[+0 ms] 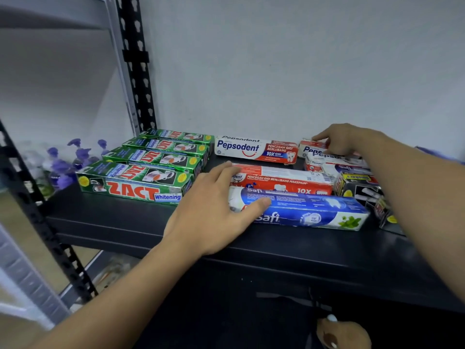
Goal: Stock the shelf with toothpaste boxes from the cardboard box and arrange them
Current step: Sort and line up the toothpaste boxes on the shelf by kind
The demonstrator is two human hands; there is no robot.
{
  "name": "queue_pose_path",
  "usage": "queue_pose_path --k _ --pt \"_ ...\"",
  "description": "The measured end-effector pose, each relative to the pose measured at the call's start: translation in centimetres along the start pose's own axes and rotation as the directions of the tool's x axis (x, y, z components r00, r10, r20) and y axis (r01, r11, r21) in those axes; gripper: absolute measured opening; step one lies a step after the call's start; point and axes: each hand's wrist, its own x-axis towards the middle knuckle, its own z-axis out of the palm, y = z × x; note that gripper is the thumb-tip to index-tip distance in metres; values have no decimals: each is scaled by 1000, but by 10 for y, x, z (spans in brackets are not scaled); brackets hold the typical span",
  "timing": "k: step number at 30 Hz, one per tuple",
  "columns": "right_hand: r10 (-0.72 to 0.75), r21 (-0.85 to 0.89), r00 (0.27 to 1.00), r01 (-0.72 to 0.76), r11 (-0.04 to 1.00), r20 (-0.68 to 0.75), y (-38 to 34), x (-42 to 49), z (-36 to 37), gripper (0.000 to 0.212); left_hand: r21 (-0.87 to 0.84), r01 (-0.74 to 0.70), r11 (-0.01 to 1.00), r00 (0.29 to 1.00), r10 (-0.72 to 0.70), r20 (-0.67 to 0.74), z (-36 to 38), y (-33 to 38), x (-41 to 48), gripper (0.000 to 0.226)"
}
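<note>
On the black shelf (120, 222), several green Zact boxes (136, 183) lie in a neat row at the left. One white-and-red Pepsodent box (254, 149) lies at the back. In front of it are a red Pepsodent box (281, 181) and a blue Safi box (314, 210). My left hand (214, 210) rests flat against the left ends of these two, thumb on the Safi box. My right hand (344, 139) reaches to the back right, fingers curled over a small Pepsodent box (308, 147) atop a loose pile. The cardboard box is out of view.
Black Zact boxes (357, 185) lie jumbled at the right edge of the shelf. A perforated black upright (136, 71) stands at the back left corner. Purple-capped bottles (65, 165) sit blurred beyond the shelf's left end. A white wall is close behind. A foot (342, 333) shows below.
</note>
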Motion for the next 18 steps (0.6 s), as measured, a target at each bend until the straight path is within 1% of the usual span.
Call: queue_pose_path --k 5,11,14,18 --pt "-18 82 992 29 996 -124 0 -7 -5 64 0 -2 1000 1000 2 -4 -1 1 -2 88" --pt "-138 139 948 184 973 -289 -16 -31 -38 63 -1 -1 1000 1000 1 -1 -3 3 -2 87" --pt "-233 92 918 275 957 -320 -36 -51 -54 64 1 2 1000 1000 -2 -3 -4 3 -3 88" --pt "-353 50 893 381 923 -281 -77 -74 -61 61 8 3 1000 1000 -3 -11 -4 4 -4 88"
